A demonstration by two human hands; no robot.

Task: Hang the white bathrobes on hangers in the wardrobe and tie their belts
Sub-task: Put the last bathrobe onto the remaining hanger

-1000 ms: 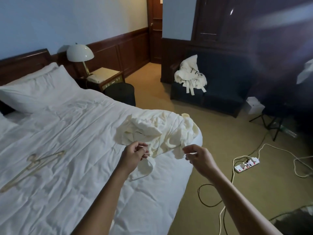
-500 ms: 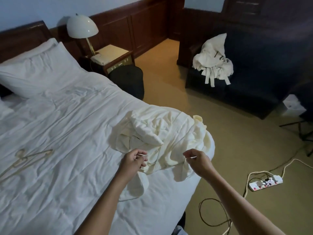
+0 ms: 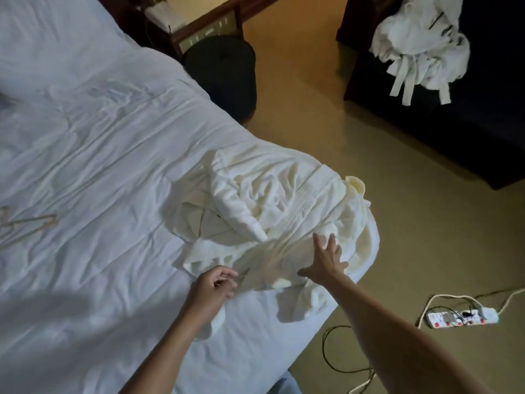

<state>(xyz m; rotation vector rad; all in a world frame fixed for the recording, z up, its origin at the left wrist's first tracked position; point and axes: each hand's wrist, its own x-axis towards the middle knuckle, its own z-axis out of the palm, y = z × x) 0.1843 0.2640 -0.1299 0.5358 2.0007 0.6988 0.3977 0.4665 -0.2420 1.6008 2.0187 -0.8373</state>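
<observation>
I see the bed (image 3: 85, 166) filling the left of my view, its white cover creased, and a dark sofa (image 3: 454, 132) across the carpet at upper right. A cream bathrobe (image 3: 270, 200) lies crumpled on the bed's near right corner, one fold hanging over the edge. A second bathrobe (image 3: 420, 44) sits heaped on the sofa, belt ends dangling. A round black stool (image 3: 224, 69) stands between the bed and a bedside table (image 3: 210, 27). A pale hanger (image 3: 28, 223) lies flat on the cover at far left, well apart from the bathrobe. The right hand (image 3: 326, 260) reaches over the bathrobe with fingers spread – blurred, so I cannot tell if it touches. The left hand (image 3: 213, 288) is curled, pinching cloth at the bathrobe's near edge. A power strip (image 3: 454, 317) lies on the floor – cables trail from it
</observation>
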